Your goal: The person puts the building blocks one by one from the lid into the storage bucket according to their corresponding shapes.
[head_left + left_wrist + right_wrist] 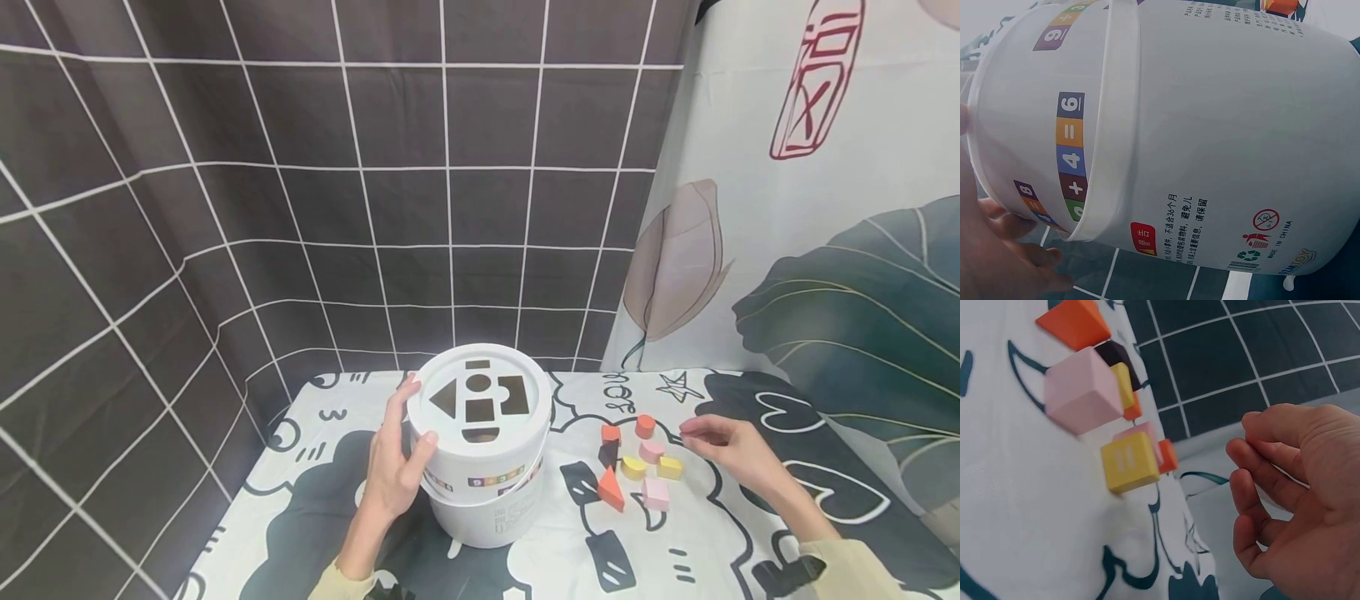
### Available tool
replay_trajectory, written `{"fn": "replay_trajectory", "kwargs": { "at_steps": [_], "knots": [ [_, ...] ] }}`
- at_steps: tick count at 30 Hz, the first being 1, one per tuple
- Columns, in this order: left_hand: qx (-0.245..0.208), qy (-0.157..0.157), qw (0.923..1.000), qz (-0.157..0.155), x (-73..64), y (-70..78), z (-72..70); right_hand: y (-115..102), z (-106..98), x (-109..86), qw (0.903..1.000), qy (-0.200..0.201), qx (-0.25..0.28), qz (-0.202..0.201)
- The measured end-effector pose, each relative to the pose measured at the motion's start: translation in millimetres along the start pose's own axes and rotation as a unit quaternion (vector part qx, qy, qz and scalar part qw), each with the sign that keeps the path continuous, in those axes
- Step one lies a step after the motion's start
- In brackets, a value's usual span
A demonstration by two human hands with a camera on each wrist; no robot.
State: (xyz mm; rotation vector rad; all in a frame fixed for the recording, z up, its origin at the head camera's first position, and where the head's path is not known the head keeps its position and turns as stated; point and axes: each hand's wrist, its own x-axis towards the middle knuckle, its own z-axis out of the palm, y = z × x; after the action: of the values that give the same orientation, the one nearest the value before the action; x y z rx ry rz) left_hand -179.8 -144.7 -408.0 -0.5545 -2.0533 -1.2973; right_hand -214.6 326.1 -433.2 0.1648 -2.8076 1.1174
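Note:
A white round bucket (pixel 487 521) stands upright on the table, its white lid (pixel 442 433) pierced with several shaped holes. My left hand (pixel 393 458) rests against the left side of the lid, thumb on the near rim and extended fingers toward the back. In the left wrist view the bucket wall (pixel 1235 125) fills most of the picture. To the right, my right hand (pixel 731 450) hovers beside a group of small blocks, fingers loosely bent and holding nothing. Nearest it are a red-orange cylinder (pixel 645 427) and a yellow block (pixel 670 467); a pink cube (pixel 1082 390) lies farther off.
Among the other blocks are an orange triangular one (pixel 611 489), a yellow rounded one (pixel 633 467), a dark one (pixel 608 454), and a pink one (pixel 652 452). A patterned cloth (pixel 697 558) covers the table. Behind hang a dark grid curtain (pixel 397 208) and a leaf-print curtain (pixel 750 208).

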Motion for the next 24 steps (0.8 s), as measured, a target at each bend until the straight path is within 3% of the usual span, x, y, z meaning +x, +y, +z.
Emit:
{"fn": "replay_trajectory", "kwargs": {
  "at_steps": [9, 24],
  "knots": [
    [0.002, 0.001, 1.0000, -0.003, -1.5, 0.0, -0.1, 10, 8, -7.9, 0.9998, -0.003, 0.021, 0.005],
    [0.002, 0.003, 1.0000, 0.002, 0.0, -0.3, 0.5, 21, 17, -11.6, 0.9999, 0.000, 0.008, 0.006]
  ]
}}
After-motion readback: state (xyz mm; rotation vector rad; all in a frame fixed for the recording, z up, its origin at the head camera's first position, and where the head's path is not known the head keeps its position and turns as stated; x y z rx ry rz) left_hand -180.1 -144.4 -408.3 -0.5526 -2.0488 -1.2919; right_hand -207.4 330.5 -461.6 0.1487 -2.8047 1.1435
